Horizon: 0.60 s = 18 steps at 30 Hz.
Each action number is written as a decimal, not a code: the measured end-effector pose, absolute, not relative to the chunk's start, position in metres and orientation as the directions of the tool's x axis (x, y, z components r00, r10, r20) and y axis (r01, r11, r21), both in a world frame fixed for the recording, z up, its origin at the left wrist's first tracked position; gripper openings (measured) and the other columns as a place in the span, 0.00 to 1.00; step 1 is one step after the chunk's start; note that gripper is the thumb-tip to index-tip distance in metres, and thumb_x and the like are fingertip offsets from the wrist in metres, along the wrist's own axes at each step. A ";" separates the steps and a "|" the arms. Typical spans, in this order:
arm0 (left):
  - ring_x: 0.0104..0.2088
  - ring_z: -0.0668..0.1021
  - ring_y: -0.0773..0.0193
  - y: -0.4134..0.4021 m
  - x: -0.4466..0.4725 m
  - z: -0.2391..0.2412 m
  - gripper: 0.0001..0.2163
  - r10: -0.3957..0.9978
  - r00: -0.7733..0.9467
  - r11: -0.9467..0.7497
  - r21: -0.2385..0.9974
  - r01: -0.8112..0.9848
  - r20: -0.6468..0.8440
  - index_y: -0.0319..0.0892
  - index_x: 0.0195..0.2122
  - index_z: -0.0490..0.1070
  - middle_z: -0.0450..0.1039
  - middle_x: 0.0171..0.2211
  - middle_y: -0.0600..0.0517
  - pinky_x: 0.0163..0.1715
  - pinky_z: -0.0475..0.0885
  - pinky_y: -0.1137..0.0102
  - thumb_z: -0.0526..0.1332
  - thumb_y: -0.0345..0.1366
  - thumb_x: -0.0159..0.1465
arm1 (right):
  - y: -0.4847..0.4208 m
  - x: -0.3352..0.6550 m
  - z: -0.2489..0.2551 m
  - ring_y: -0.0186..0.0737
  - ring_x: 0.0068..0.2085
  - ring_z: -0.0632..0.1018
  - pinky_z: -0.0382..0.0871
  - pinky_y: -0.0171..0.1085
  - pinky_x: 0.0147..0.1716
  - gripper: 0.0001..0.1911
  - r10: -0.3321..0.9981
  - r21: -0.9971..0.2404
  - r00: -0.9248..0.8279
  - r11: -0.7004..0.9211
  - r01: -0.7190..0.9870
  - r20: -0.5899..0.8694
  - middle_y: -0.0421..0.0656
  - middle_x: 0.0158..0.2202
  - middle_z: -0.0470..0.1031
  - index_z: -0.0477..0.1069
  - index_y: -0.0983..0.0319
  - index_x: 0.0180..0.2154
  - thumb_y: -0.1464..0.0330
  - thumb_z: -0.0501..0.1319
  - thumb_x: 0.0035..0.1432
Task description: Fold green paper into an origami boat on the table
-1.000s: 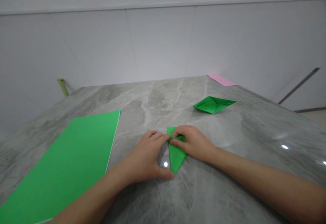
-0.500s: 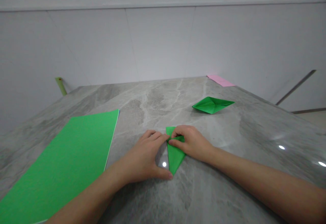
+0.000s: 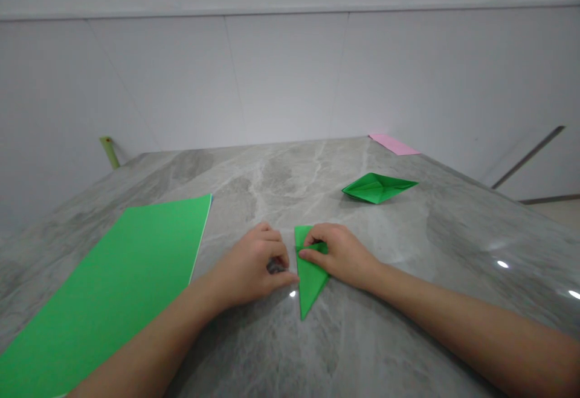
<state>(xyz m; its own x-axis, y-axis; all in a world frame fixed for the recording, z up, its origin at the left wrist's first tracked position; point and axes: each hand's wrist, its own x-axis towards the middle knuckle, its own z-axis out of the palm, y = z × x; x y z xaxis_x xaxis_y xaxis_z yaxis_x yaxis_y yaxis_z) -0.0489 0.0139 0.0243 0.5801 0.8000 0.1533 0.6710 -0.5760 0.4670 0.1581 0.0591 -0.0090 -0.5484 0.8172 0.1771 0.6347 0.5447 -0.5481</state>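
Note:
A small folded piece of green paper (image 3: pixel 312 280) lies on the grey marbled tabletop, tapering to a point towards me. My right hand (image 3: pixel 342 252) pinches a flap on its right side between thumb and fingers; the pinched part is partly covered. Just left of the paper is my left hand (image 3: pixel 256 265), holding nothing, with fingers curled and thumb apart from them. The tip of that thumb is at the paper's left edge; whether it touches I cannot tell. Beyond my right hand rests another folded green paper piece (image 3: pixel 376 188), pointed at both ends.
A large stack of green paper sheets (image 3: pixel 131 271) lies at the left, partly under my left forearm. A pink paper (image 3: pixel 393 144) sits at the table's (image 3: pixel 272 174) far right edge, near the white wall (image 3: pixel 290 78). A light green strip (image 3: pixel 109 151) shows beyond the far left edge.
My left hand has drawn back to the left from the folded paper, its fingers curling and its thumb moving up from the lower point. My right hand keeps its pinch almost unmoved.

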 end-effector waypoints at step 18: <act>0.46 0.70 0.55 0.008 -0.043 0.020 0.19 0.802 0.597 -0.540 0.477 0.694 0.040 0.43 0.29 0.72 0.69 0.39 0.51 0.50 0.65 0.60 0.75 0.48 0.47 | 0.058 0.159 -0.008 0.40 0.34 0.76 0.64 0.37 0.35 0.04 0.819 -0.553 -0.547 0.542 0.633 0.176 0.41 0.30 0.78 0.74 0.61 0.29 0.70 0.67 0.55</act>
